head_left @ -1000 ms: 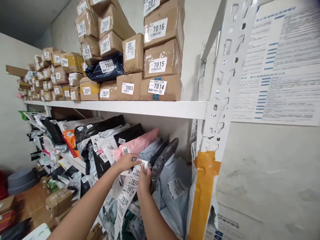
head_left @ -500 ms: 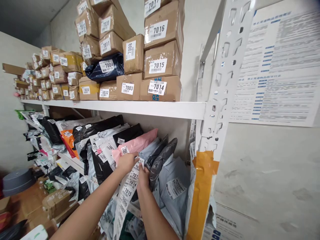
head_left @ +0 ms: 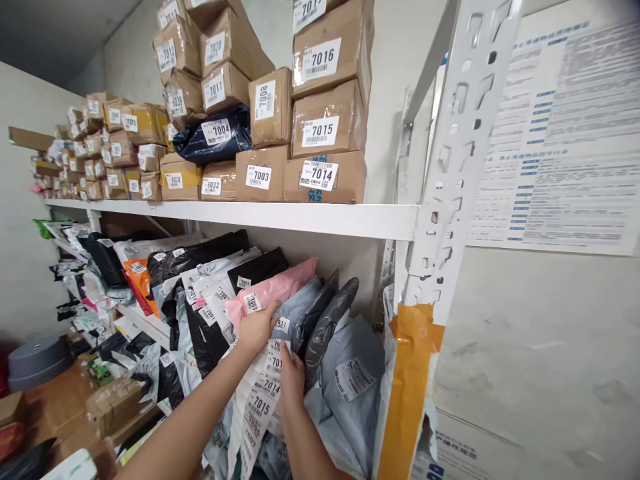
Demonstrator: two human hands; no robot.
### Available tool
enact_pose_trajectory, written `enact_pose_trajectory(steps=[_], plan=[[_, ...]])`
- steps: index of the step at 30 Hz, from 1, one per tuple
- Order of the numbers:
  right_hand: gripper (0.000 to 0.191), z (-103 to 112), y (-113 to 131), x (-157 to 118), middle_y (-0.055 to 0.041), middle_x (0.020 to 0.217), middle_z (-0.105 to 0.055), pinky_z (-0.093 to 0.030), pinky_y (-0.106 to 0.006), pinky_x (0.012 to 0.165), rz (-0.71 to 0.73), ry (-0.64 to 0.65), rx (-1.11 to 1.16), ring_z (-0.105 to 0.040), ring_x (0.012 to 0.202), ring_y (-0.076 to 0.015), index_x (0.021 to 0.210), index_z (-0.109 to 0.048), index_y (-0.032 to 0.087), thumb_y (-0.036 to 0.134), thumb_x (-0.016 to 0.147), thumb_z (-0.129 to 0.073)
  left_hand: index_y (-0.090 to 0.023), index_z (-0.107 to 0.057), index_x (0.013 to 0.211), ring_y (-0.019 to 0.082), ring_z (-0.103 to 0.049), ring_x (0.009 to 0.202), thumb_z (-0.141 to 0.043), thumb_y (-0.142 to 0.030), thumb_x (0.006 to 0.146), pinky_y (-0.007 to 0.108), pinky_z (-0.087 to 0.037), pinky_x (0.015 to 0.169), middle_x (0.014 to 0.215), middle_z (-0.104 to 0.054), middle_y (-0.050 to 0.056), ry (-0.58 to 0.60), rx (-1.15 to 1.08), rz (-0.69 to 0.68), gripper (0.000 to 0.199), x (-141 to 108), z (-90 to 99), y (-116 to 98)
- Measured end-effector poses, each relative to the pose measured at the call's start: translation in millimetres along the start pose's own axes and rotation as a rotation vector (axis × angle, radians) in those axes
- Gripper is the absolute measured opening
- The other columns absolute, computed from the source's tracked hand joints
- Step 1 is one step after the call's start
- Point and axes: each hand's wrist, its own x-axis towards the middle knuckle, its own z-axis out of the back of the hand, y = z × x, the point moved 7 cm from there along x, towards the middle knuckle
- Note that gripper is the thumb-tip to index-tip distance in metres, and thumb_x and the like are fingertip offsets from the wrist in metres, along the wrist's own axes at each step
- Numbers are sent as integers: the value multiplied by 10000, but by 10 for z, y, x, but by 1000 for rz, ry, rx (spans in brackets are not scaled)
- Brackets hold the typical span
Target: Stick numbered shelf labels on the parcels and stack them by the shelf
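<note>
My left hand [head_left: 257,329] is at the front edge of a grey-blue mailer bag [head_left: 304,299], fingers closed on it beside a small white label [head_left: 281,324] reading 7011. A pink mailer bag [head_left: 280,283] marked 7009 leans just behind that hand. Lower and to the right, my right hand [head_left: 292,379] grips the upper end of a long strip of number labels [head_left: 262,404]. The strip hangs down between my forearms, with 7014 and 7015 readable. Dark plastic parcels [head_left: 331,323] stand to the right of my hands.
Numbered cardboard boxes [head_left: 320,130] are stacked on the white shelf [head_left: 240,212] above. A shelf post [head_left: 435,200] wrapped in orange tape [head_left: 407,380] rises at the right. Bagged parcels fill the lower shelf leftward. A grey stool [head_left: 40,362] and boxes stand at lower left.
The strip and my right hand have moved down, apart from the 7011 label, which now shows on the grey-blue bag. My left hand remains near that label. The view has shifted slightly.
</note>
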Motion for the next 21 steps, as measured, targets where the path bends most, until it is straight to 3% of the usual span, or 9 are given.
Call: enact_pose_trajectory(steps=[3, 5, 8, 12, 15, 17, 19, 21], plan=[[482, 91, 10, -133, -69, 796, -734, -533, -313, 683, 49, 18, 118, -676, 746, -248, 816, -671, 166, 605, 620, -709, -264, -529, 1162, 236, -663, 877, -322, -353, 943, 319, -477, 671, 1050, -673, 68, 19, 59, -45, 314, -28, 26, -66], [490, 184, 34, -179, -45, 812, -733, -527, -300, 702, 94, -24, 205, -671, 762, -230, 824, -640, 192, 615, 595, -729, -240, -573, 1097, 262, -660, 890, -416, -353, 902, 343, -491, 664, 1172, -609, 97, 31, 96, -97, 274, -65, 47, -130], [528, 263, 73, -193, -37, 813, -733, -525, -295, 710, 143, -48, 255, -662, 771, -218, 838, -623, 202, 617, 543, -763, -188, -615, 1053, 294, -667, 863, -510, -230, 824, 382, -503, 666, 1232, -554, 148, 55, 140, -138, 255, -130, 76, -215], [520, 289, 40, -159, -60, 857, -738, -536, -328, 728, 130, -32, 299, -673, 794, -237, 865, -627, 207, 626, 578, -737, -108, -651, 994, 286, -676, 782, -378, -202, 881, 415, -503, 649, 1263, -525, 227, 60, 135, -145, 311, -216, 138, -392], [562, 351, -34, -114, -78, 981, -729, -541, -343, 738, 93, -118, 281, -673, 901, -270, 917, -635, 231, 676, 579, -687, -154, -674, 954, 263, -666, 879, -231, -351, 951, 375, -493, 731, 1113, -640, 150, 48, 62, -187, 485, -252, 185, -590], [589, 361, -57, -80, -90, 1018, -721, -538, -346, 753, 79, -155, 252, -664, 941, -279, 919, -636, 229, 706, 574, -655, -164, -689, 893, 268, -661, 909, -233, -444, 943, 354, -485, 735, 963, -695, 129, 55, 19, -164, 538, -223, 189, -636], [586, 335, -27, -47, -87, 946, -732, -531, -343, 756, 118, -152, 223, -669, 895, -271, 881, -626, 218, 717, 573, -638, -165, -694, 824, 280, -669, 878, -357, -474, 897, 345, -477, 693, 890, -716, 126, 76, -13, -107, 462, -152, 166, -582], [568, 312, 18, -17, -66, 857, -736, -524, -337, 742, 183, -153, 184, -671, 824, -255, 864, -612, 212, 706, 584, -631, -179, -688, 771, 268, -677, 831, -462, -397, 844, 322, -463, 648, 841, -727, 103, 104, -47, -59, 322, -64, 127, -464]])
